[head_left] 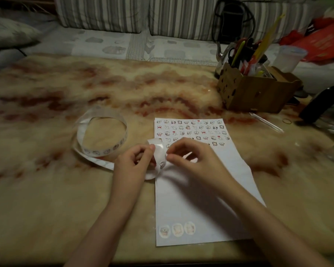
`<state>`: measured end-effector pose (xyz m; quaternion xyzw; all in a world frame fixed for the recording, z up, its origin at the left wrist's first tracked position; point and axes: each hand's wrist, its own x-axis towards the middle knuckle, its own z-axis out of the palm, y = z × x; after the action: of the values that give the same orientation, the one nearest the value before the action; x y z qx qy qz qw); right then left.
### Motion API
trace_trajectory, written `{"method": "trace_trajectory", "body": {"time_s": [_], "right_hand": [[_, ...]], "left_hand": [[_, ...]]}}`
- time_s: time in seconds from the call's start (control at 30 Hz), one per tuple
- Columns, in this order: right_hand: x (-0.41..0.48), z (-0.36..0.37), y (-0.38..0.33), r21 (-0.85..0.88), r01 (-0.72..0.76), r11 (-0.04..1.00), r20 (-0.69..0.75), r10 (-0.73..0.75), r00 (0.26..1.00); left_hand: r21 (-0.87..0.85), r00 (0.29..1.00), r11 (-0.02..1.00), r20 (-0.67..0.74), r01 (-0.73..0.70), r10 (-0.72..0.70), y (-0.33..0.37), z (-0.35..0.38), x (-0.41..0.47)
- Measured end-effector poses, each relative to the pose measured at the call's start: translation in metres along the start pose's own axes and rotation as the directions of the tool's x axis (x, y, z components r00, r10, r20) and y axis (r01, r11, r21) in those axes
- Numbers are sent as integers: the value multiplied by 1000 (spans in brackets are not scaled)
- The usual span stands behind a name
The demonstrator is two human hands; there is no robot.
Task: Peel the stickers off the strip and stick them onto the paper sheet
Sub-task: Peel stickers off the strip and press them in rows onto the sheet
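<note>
A white paper sheet (199,212) lies on the table, with several rows of small stickers across its top and three round stickers (176,229) at its bottom left. A long white sticker strip (102,139) curls in a loop to the left of the sheet. My left hand (132,162) pinches the strip's near end, which bends upward over the sheet's left edge. My right hand (193,157) pinches at a small cartoon sticker (162,164) on that bent end. Whether the sticker has lifted off the backing is unclear.
A cardboard box (253,91) stuffed with pens and scissors stands at the back right. A clear pen (266,122) and a rubber band (287,121) lie beside it. A dark object (320,101) sits at the right edge. A striped sofa (123,14) runs behind the marbled table (66,189).
</note>
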<state>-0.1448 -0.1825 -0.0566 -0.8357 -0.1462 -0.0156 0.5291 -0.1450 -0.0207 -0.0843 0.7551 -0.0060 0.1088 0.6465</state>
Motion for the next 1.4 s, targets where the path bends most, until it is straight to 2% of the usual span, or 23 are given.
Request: {"method": "trace_trajectory", "body": {"time_s": [0.1,0.37,0.5,0.97,1.1,1.23,1.4], "right_hand": [[-3,13,0,67,3,998,6,-4,1000],[-3,16,4,139,-32,990,-93,45,995],[-3,14,5,161,-30,986,-119,50,992],[-5,16,7,116,-23,993,-122,37,992],[-7,18,9,20,-23,1000,-103,25,994],[-10,18,10,-71,41,997,-88,-47,995],[-14,5,2,37,30,999,-65,-28,997]], "left_hand": [[-10,1000,1000,-4,-7,7,2,0,0],[-67,1000,998,-18,13,-14,2,1,1],[7,998,999,42,-41,40,3,1,-1],[61,993,995,85,-82,76,2,0,-3],[91,995,993,78,-72,65,2,1,-3],[115,997,992,61,-51,45,0,3,-3],[191,997,981,70,-36,23,-5,3,-3]]}}
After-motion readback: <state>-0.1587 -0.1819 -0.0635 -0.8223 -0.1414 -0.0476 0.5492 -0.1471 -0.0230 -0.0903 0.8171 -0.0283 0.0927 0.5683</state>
